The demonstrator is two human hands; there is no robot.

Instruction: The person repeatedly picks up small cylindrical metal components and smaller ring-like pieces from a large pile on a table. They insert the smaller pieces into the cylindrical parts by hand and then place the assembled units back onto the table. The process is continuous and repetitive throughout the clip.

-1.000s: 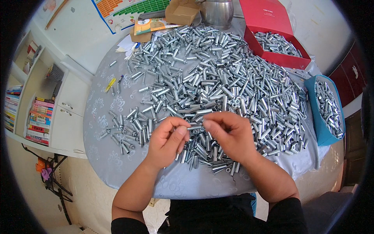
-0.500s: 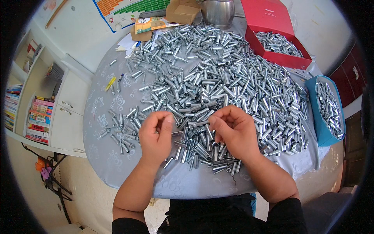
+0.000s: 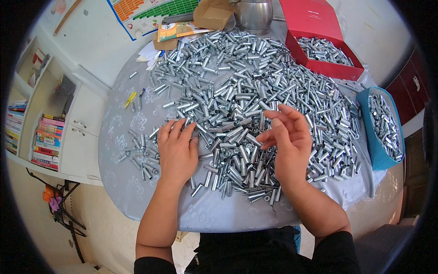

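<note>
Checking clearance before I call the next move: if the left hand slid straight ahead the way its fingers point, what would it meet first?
Probably the metal tubes heaped just beyond the left hand; its fingertips already seem to touch the pile's edge.

Metal tubes (image 3: pixel 255 86) crowd the table (image 3: pixel 137 192); its near and left edges look bare, while boxes (image 3: pixel 326 55) block the far right.

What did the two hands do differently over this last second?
The hands, together at the pile's near edge a second ago, parted. The left hand moved left and lies flat on the short silver metal tubes; the right hand rose, fingers loosely curled. The red box and blue tray stayed put.
</note>
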